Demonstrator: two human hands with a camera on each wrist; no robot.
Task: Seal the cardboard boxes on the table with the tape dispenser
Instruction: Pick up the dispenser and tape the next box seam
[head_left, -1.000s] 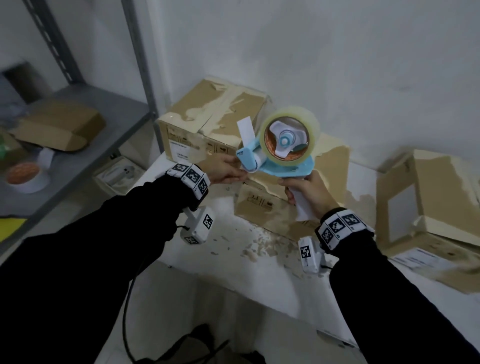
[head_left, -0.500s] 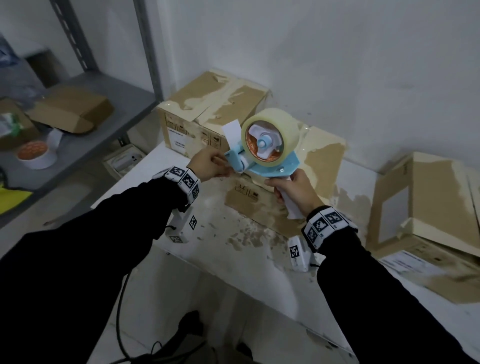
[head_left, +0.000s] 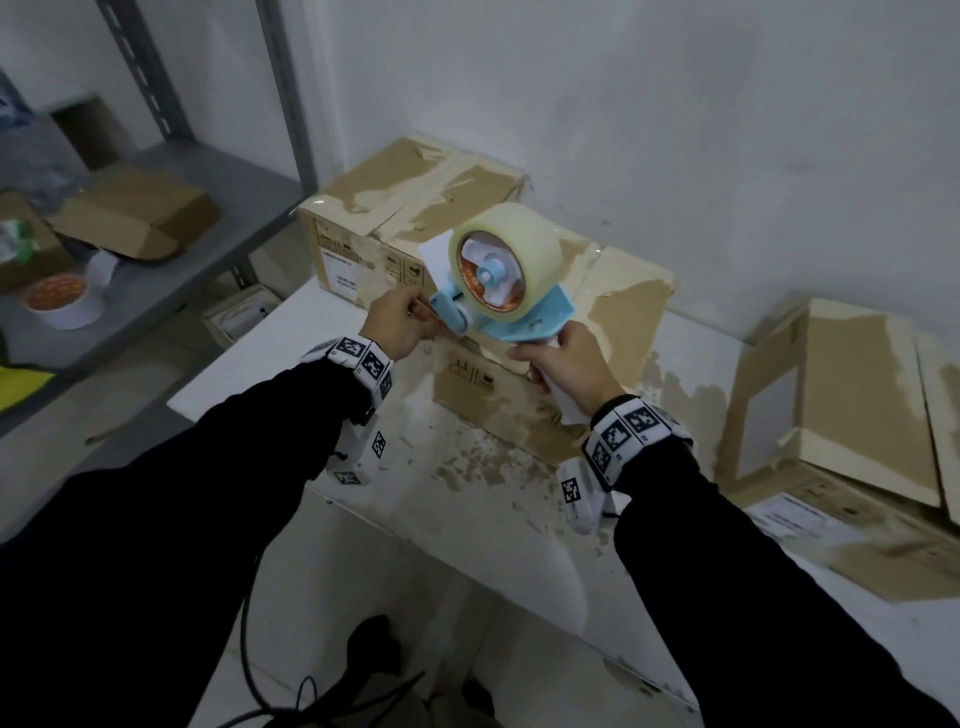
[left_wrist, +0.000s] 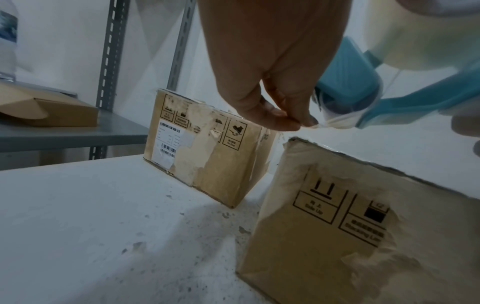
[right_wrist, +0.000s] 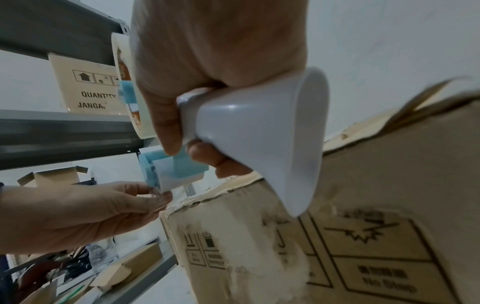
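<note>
Right hand (head_left: 566, 366) wrapped round smooth white flared handle of pale-blue plastic tape dispenser (head_left: 498, 291), held above scuffed cardboard box (head_left: 597, 364), left hand (head_left: 397, 325) at 9 o'clock pinching clear glossy tape end (left_wrist: 335, 121), shelf carton (right_wrist: 88, 86) printed "QUANTITY"

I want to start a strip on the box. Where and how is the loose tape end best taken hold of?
Pinch the tape end where it hangs free below the dispenser's blue roller, coming from the left side, as the left hand does. It is a thin flat film, so thumb and fingertip suit it. The right hand steadies the white handle.
</note>
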